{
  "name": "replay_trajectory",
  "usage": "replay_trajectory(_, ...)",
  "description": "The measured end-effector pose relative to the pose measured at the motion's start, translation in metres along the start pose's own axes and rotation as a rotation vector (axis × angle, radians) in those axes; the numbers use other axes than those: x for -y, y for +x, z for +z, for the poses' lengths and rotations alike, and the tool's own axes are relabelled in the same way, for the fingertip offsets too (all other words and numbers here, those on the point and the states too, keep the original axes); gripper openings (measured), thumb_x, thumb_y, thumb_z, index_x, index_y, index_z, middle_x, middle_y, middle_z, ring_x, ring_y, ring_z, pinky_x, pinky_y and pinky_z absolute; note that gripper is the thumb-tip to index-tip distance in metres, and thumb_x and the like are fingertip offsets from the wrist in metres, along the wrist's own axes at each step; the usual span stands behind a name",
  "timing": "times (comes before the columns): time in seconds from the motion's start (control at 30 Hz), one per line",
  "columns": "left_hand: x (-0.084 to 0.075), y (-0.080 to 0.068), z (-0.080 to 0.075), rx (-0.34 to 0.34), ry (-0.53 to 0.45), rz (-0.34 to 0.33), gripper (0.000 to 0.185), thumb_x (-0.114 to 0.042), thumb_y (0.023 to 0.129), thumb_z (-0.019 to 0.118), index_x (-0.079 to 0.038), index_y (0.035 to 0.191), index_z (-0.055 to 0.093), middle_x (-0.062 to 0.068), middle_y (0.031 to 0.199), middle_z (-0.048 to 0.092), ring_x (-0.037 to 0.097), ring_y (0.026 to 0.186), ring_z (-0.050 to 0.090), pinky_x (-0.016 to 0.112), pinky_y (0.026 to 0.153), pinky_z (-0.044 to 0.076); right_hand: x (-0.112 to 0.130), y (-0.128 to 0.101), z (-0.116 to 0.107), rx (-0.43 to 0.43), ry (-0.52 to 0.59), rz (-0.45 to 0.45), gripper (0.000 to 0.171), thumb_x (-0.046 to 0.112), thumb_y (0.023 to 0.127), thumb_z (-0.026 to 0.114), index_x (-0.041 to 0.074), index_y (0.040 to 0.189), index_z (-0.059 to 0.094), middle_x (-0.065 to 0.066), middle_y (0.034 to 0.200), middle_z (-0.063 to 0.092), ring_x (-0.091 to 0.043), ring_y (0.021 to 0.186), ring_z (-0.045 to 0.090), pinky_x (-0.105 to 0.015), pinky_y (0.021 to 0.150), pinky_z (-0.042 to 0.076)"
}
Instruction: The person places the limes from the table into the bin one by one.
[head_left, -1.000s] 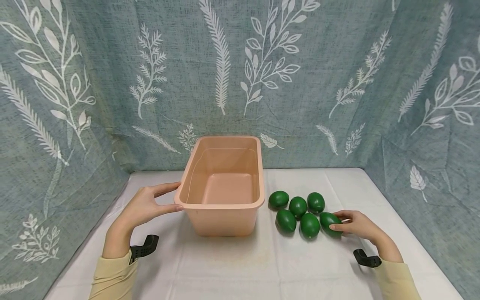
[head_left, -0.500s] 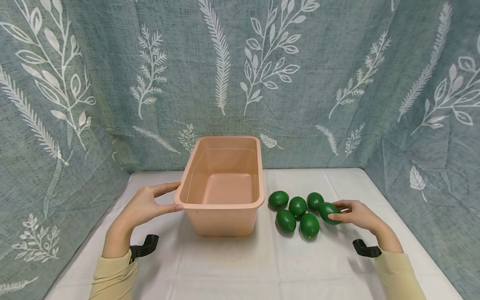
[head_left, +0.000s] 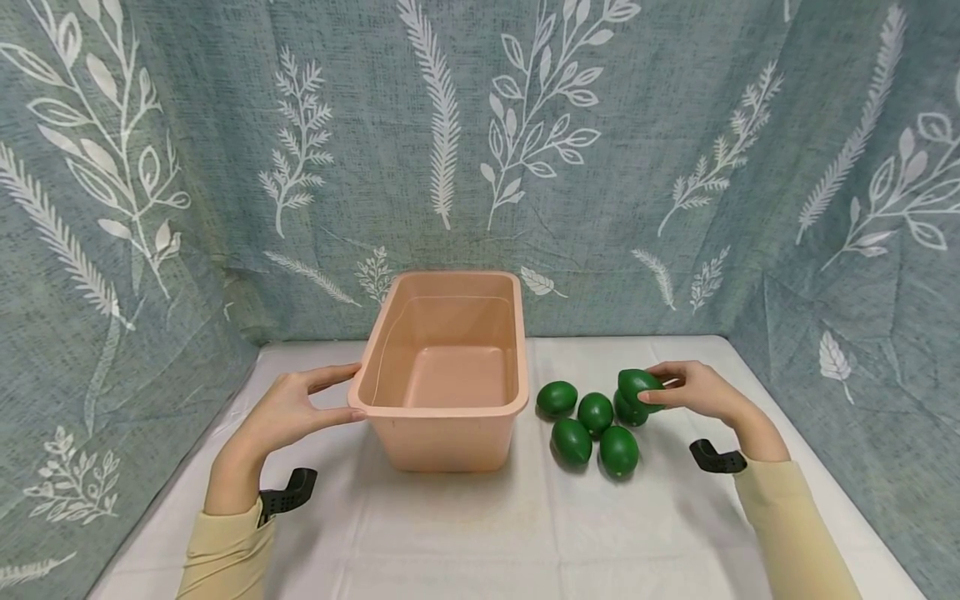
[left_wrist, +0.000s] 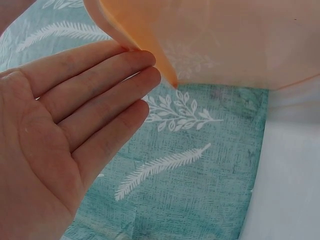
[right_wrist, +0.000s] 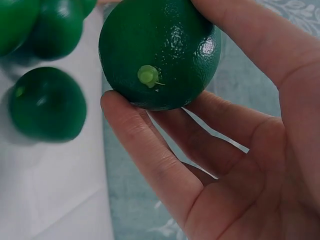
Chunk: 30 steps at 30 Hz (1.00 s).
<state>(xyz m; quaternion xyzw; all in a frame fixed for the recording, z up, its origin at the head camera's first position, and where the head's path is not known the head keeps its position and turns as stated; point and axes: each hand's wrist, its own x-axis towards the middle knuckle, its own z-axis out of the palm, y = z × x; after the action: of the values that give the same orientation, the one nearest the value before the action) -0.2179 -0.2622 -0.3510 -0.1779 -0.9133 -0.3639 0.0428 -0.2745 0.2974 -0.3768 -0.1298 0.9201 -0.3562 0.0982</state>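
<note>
In the head view a peach-coloured plastic tub (head_left: 450, 442) stands mid-table with nothing inside. At its near left corner my left hand (head_left: 288, 412) touches the rim, fingers on the side and thumb at the front. Those fingers lie straight in the left wrist view. My right hand (head_left: 697, 390) holds a glossy dark green lime (head_left: 637, 383) between thumb and fingers, above the table. Its small pale stem end faces the right wrist camera. Several more limes (head_left: 572, 442) lie right of the tub; the held one partly hides the rearmost right lime (head_left: 632, 417).
White cloth covers the table (head_left: 465, 533). A blue-green curtain (head_left: 337, 167) with white leaf prints hangs behind and along both sides. The tub's raised rim stands between the limes and my left hand.
My right hand has lifted the lime off the table and carried it back and slightly left, over the rearmost right lime. The left hand and tub have not moved.
</note>
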Motion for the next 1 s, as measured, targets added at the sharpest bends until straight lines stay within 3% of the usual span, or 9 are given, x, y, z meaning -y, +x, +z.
replay_trajectory(0.5, -0.001, 0.0, 0.0, -0.001, -0.005, -0.004, 0.068, -0.046, 0.076, 0.076, -0.016, 0.134, 0.056, 0.005, 0.134, 0.057, 0.034, 0.127, 0.049, 0.056, 0.099, 0.043, 0.057, 0.033, -0.016, 0.072, -0.015, -0.063, 0.067, 0.045, 0.084, 0.069, 0.004, 0.135, 0.051, -0.019, 0.13, 0.056, -0.032, 0.111, 0.06, -0.042, 0.086, 0.055)
replay_trajectory(1.0, -0.001, -0.001, 0.0, 0.002, -0.01, -0.011, 0.069, -0.046, 0.076, 0.077, -0.015, 0.134, 0.056, 0.005, 0.134, 0.057, 0.034, 0.128, 0.049, 0.057, 0.099, 0.043, 0.107, 0.056, -0.013, 0.111, -0.017, -0.122, 0.069, 0.047, 0.081, 0.072, 0.006, 0.134, 0.052, -0.015, 0.127, 0.059, -0.024, 0.102, 0.065, -0.038, 0.084, 0.056)
